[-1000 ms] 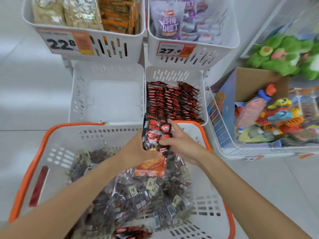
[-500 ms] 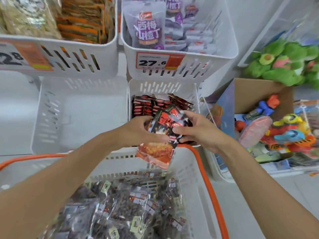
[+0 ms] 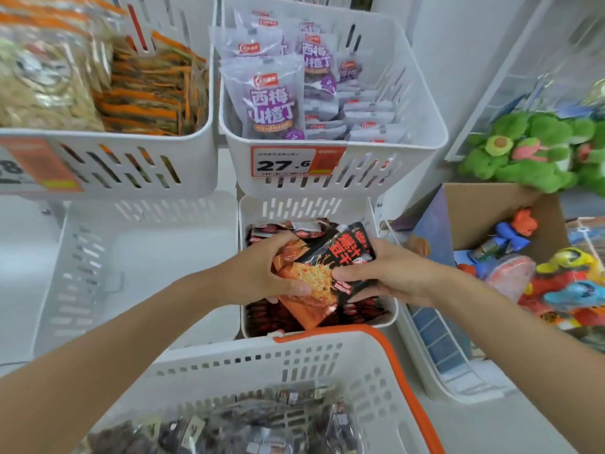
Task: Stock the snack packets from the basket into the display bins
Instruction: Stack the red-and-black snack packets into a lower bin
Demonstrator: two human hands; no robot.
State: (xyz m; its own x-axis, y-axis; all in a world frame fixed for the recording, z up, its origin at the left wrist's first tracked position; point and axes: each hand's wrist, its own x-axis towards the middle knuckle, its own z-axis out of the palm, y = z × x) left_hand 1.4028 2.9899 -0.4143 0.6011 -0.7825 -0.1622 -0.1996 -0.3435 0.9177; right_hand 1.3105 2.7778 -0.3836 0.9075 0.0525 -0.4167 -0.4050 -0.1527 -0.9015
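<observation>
Both hands hold a stack of black-and-orange snack packets (image 3: 322, 267) over the lower right display bin (image 3: 307, 204), which holds several rows of the same dark red packets (image 3: 278, 314). My left hand (image 3: 262, 270) grips the stack's left side, fingers curled over the top. From the right, my right hand (image 3: 389, 273) pinches it, thumb on the front. The white basket with an orange rim (image 3: 327, 358) stands nearest me and holds several clear packets of dark snacks (image 3: 229, 430).
An empty white bin (image 3: 98, 257) sits left of the filled one. Above are a bin of purple packets (image 3: 327, 93) priced 27.6 and a bin of orange-striped packets (image 3: 114, 93). A cardboard box of toys (image 3: 523, 257) and green plush toys (image 3: 540, 149) stand right.
Both hands have carried the stack of packets forward from above the basket to over the lower right bin. The view has moved closer to the bins.
</observation>
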